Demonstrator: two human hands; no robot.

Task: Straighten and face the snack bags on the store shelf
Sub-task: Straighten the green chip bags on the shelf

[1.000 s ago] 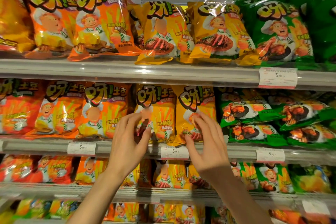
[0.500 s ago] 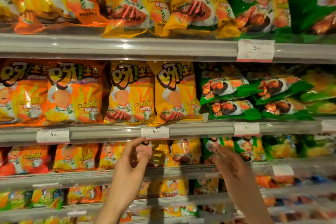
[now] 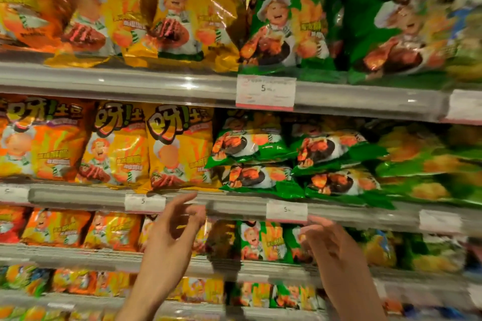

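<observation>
Overall, the store shelving (image 3: 234, 96) carried four visible tiers of snack bags, the view blurred by camera motion. On the top tier, orange, yellow and green bags stood upright and faced forward. On the middle shelf (image 3: 78, 194), the orange bag (image 3: 44, 138) and two yellow bags (image 3: 180, 146) stood upright, long axis vertical, fronts outward. Immediately to their right, the green bags (image 3: 250, 161) lay flat in stacks of two, long axis horizontal, with a second stack (image 3: 336, 161) beside them. These appeared to be the items most in need of facing.

Both hands were raised in front of the tier below, just under the middle shelf edge. The left hand (image 3: 172, 232) had fingers loosely curved and spread, index finger extended up toward the shelf lip; its grip was apart and held nothing. The right hand (image 3: 331, 245) showed fingers partly curled and blurred; it appeared empty, touching no bag.

The flat green stacks lay above and between the hands, slightly nearer the right hand. In my judgement, standing them up would require reaching upward and turning their long axis to vertical. A price tag (image 3: 286, 211) sat on the shelf edge directly above the right fingertips.
</observation>
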